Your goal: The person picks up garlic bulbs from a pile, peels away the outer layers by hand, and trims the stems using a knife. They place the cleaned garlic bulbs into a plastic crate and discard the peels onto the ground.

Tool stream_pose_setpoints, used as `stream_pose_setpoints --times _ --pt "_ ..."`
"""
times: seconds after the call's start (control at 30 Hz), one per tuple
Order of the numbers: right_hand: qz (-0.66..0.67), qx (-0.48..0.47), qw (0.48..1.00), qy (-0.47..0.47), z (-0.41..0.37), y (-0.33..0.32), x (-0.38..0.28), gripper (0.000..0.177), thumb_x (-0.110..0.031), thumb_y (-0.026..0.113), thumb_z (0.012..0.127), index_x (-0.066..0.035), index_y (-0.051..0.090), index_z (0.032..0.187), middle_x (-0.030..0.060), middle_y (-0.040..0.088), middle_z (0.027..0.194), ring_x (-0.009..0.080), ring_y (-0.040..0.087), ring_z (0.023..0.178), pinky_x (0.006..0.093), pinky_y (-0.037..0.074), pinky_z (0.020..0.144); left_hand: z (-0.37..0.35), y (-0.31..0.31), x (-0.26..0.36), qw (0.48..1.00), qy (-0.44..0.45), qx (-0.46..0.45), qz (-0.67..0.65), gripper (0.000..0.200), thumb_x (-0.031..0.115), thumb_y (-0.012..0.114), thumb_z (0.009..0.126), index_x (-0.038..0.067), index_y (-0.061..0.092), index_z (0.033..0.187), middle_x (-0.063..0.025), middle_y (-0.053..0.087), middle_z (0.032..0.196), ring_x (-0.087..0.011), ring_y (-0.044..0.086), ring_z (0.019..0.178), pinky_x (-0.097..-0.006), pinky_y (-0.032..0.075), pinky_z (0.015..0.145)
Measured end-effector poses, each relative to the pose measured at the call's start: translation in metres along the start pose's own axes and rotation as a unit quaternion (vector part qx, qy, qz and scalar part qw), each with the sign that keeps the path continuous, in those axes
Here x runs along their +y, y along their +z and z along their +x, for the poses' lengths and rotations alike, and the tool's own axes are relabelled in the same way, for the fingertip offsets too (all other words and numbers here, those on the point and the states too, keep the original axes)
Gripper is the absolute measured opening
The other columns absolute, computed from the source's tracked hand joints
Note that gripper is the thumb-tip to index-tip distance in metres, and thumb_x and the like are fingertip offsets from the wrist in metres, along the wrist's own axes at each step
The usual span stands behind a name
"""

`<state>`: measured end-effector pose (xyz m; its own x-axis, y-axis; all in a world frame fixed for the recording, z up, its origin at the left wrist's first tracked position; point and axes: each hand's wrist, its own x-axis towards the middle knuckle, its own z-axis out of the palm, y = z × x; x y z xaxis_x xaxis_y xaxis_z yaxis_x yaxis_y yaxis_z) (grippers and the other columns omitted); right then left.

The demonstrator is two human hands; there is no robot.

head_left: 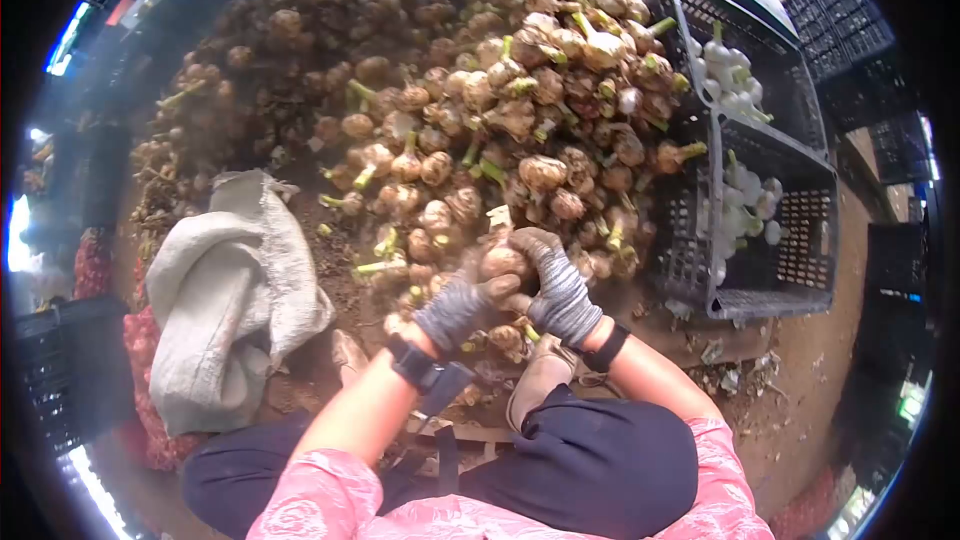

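Garlic bulb (504,262), round and brownish

Over here I see someone in a pink top (318,502) with pale swirling patterns, dark trousers (610,460) and beige shoes (538,383). Streaky grey knitted gloves (563,303), brownish toward the fingers (536,239), cover the left hand (472,298) and right hand (546,268). A black band (607,349) rings one wrist, a boxy dark strapped device (412,364) the other.
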<state>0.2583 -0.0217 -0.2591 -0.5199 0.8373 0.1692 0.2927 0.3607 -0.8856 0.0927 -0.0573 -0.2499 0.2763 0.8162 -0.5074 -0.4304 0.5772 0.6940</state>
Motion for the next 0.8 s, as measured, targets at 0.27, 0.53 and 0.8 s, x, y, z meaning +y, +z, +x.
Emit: stream_pose_setpoints --times 0.27,0.53,0.8 --pt "0.049 0.042 0.969 0.239 -0.019 -0.032 -0.025 0.046 -0.032 0.074 0.072 -0.001 0.055 0.1 0.0072 0.06 0.087 0.0136 0.055 0.079 0.0285 0.046 0.072 0.006 0.029 -0.032 0.967 0.103 -0.008 0.234 0.08 0.008 0.081 0.057 0.003 0.035 0.122 -0.0087 0.051 0.108 -0.0162 0.053 0.097 -0.0295 0.047 0.085" --pt "0.235 -0.035 0.944 0.229 -0.029 -0.046 -0.025 0.032 -0.02 0.067 0.079 -0.001 0.057 0.104 0.0057 0.061 0.09 0.0106 0.054 0.084 0.0274 0.046 0.075 -0.023 0.046 -0.016 0.948 0.112 0.033 0.296 0.077 0.01 0.079 0.053 0.003 0.039 0.118 -0.0081 0.054 0.104 -0.0142 0.054 0.091 -0.0281 0.047 0.08" --pt "0.305 -0.115 0.914 0.243 -0.026 -0.054 -0.017 0.029 -0.016 0.059 0.085 -0.001 0.057 0.109 0.0051 0.062 0.099 0.0104 0.055 0.09 0.0264 0.046 0.079 -0.03 0.018 -0.013 0.992 0.019 -0.123 -0.034 0.077 0.019 0.072 0.06 0.005 0.038 0.127 -0.0089 0.055 0.111 -0.0193 0.056 0.096 -0.032 0.047 0.085"
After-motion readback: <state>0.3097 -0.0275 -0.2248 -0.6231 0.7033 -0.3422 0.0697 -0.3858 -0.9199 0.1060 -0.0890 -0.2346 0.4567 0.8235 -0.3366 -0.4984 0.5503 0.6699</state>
